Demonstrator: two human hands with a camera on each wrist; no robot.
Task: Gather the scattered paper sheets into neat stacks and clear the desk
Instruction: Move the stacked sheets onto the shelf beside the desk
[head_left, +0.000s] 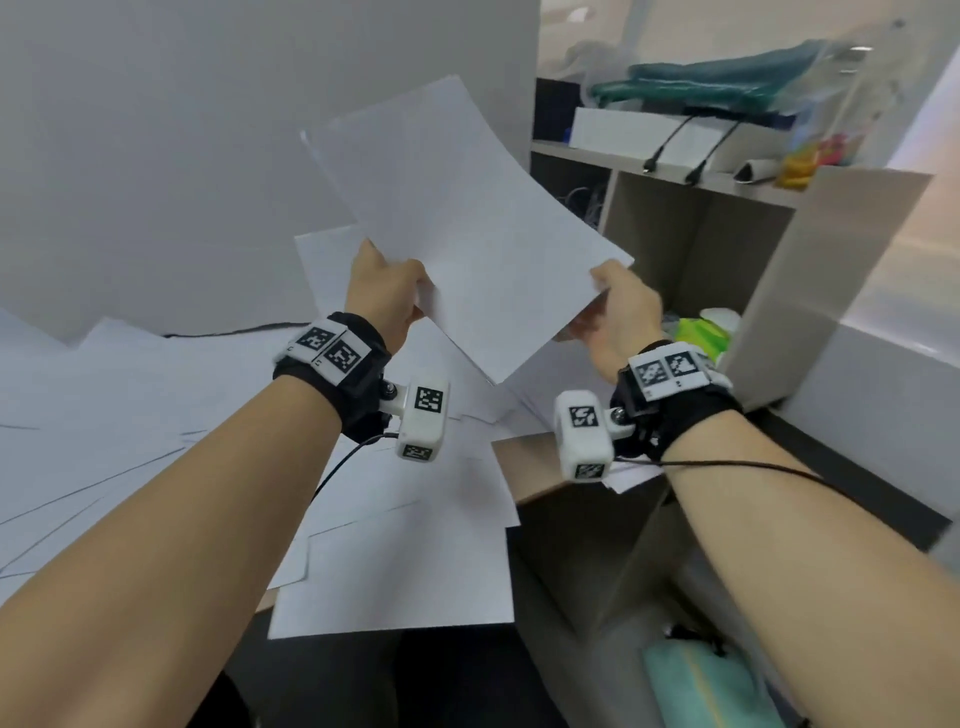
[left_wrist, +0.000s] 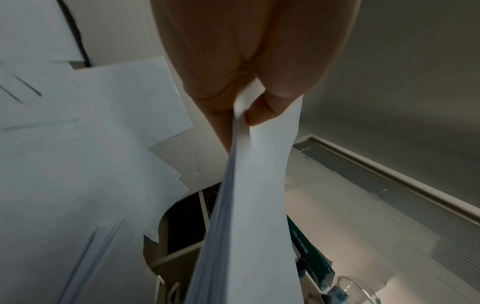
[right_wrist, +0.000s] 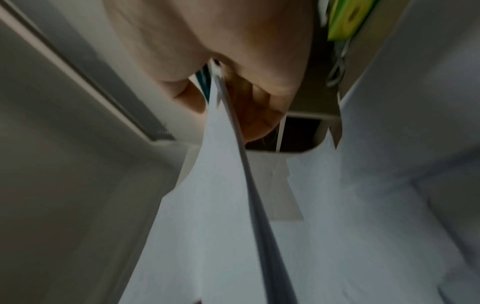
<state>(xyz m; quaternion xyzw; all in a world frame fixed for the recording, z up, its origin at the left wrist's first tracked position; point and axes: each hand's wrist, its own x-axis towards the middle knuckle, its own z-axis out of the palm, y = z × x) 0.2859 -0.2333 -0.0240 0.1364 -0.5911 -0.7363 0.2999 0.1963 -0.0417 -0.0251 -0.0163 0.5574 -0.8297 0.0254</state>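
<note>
A sheaf of white paper sheets (head_left: 457, 228) is held up in the air above the desk, bowed and tilted away from me. My left hand (head_left: 400, 296) pinches its near left edge, thumb on top; the left wrist view shows the sheaf (left_wrist: 249, 205) edge-on, clamped between thumb and fingers (left_wrist: 262, 109). My right hand (head_left: 618, 306) grips the near right corner, and in the right wrist view the sheaf (right_wrist: 215, 205) runs out from between its thumb and fingers (right_wrist: 259, 117). Many loose white sheets (head_left: 156, 415) lie scattered and overlapping over the desk below.
A beige shelf unit (head_left: 727, 234) stands right of the desk, with a white box, black cables and teal items on top. A green tissue pack (head_left: 701, 332) sits by its base. One sheet (head_left: 389, 577) overhangs the desk's front edge. A grey wall rises behind.
</note>
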